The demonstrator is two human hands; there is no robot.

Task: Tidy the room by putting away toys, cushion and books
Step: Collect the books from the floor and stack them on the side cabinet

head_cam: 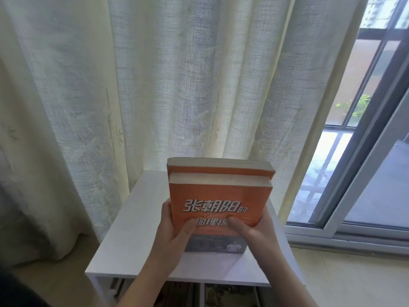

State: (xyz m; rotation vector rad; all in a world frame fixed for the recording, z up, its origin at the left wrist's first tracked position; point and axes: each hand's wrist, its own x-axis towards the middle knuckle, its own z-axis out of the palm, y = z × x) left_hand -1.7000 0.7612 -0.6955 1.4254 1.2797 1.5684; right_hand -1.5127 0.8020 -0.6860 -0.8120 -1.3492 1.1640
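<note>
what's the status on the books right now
Both hands, left hand and right hand, clamp two orange books upright over white shelf. Nothing in the way.

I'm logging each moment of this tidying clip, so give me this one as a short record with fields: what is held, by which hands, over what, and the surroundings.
held: two orange books, stacked, one behind the other
left hand: grips the left edge, thumb on the front cover
right hand: grips the right edge, thumb on the front cover
below: white shelf unit, books over its top
under the top: more books, partly hidden
behind: pale curtain
right side: sliding window
</note>
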